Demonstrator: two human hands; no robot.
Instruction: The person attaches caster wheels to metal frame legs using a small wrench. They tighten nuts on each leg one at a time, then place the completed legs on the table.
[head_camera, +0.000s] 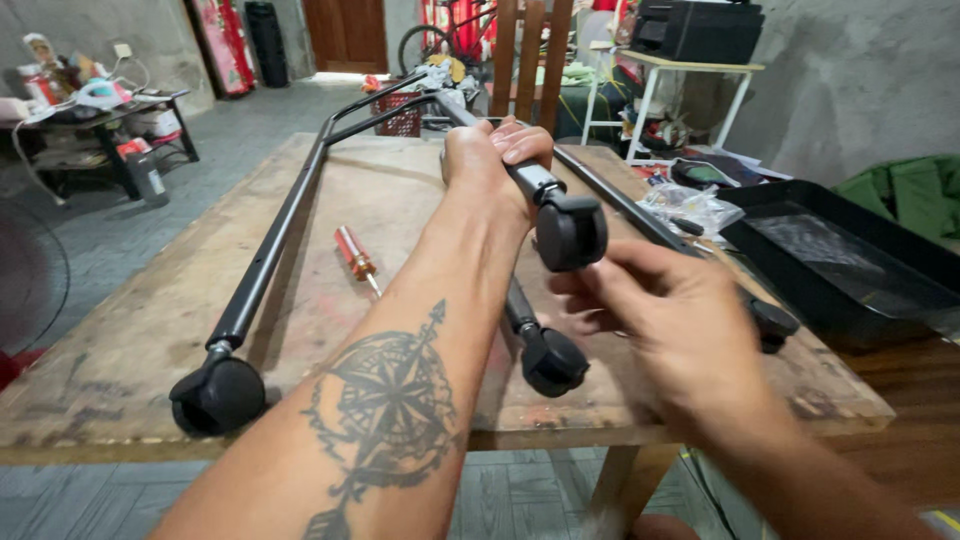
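On worn wooden table: left hand grips black tube; right hand pinches caster.

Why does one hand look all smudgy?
In the head view, the right hand by the caster wheel is smeared by motion blur; the left hand gripping the black metal tube looks sharp, and the wooden table is evenly lit without glare.

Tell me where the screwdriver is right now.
The screwdriver lies on the wooden table, left of the left forearm, between it and the frame's left black tube.
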